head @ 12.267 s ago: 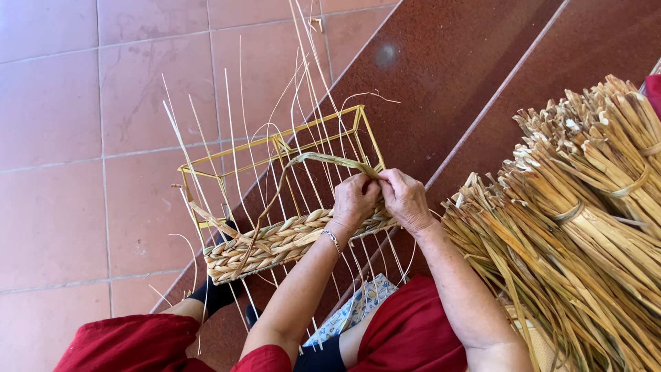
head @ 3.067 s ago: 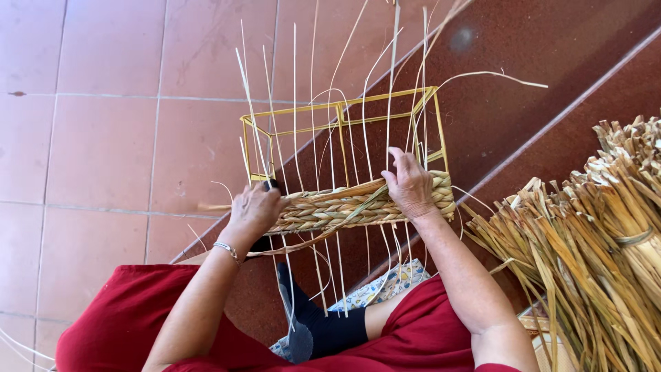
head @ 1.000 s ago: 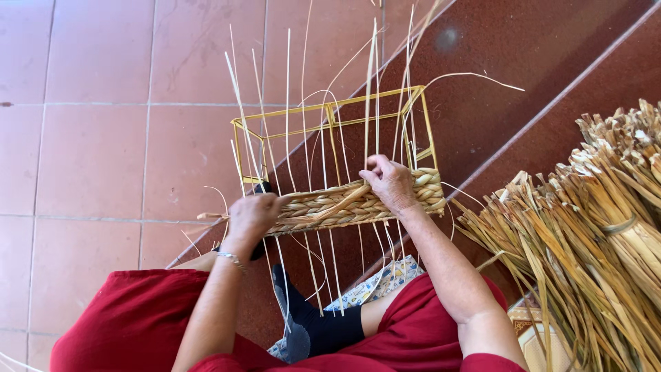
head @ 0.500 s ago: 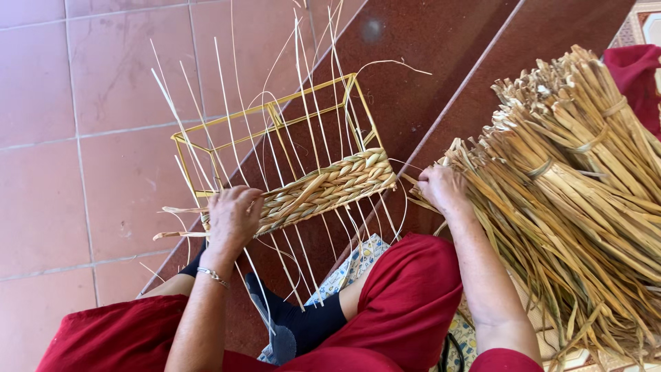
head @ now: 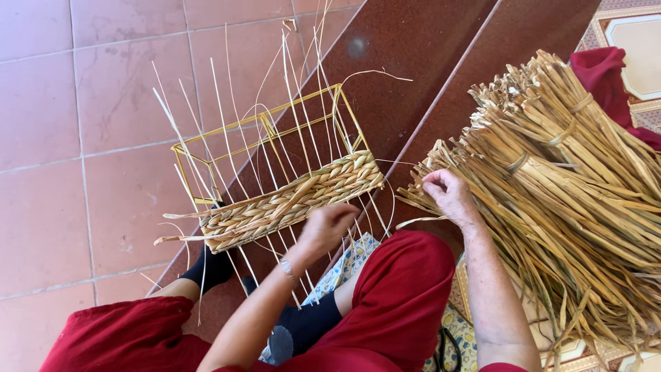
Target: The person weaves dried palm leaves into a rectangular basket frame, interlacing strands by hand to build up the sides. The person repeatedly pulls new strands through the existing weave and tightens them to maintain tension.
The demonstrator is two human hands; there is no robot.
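The left hand [head: 330, 224] curls loosely against the half-woven basket [head: 289, 196] on its yellow wire frame [head: 265, 124]. The right hand [head: 447, 193] pinches strands in the dried reed bundle [head: 571, 193] alongside.

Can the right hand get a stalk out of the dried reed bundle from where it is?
Probably yes. The right hand already sits at the cut ends of the dried reed bundle, fingers among loose stalks, nothing between them. The ties farther up may resist pulling.

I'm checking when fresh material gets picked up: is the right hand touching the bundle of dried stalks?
Touching. The head view shows the right hand with its fingers on the stalk ends of the bundle of dried stalks.
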